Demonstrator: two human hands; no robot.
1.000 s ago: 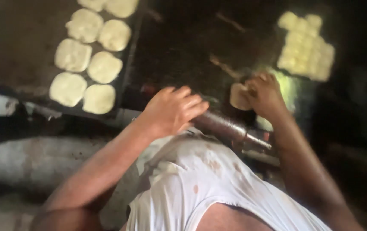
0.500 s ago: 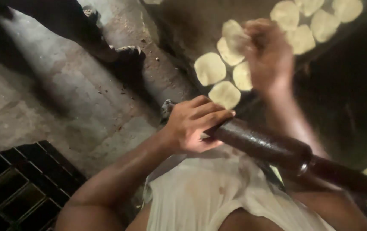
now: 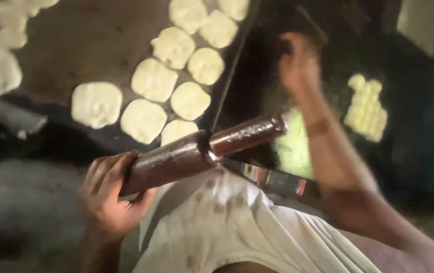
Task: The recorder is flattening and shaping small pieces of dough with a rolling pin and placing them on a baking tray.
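While the left hand (image 3: 108, 194) wrapped its fingers (image 3: 107, 172) around one end of the thick dark-brown wooden rolling pin (image 3: 204, 151), which slanted above the white-clothed lap, the right hand (image 3: 300, 63) hovered blurred, fingers loosely curled and holding nothing, beside the dark tray (image 3: 90, 40) of flattened pale dough rounds (image 3: 154, 80).

Glossy dark wooden rolling pin (image 3: 202, 151); matt, floury dough discs (image 3: 154, 80); stained white cloth shirt (image 3: 227, 227).

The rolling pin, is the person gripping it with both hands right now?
No, only the left hand is wrapped around the end of the dark rolling pin; the right hand is raised apart from it, over the dark surface.
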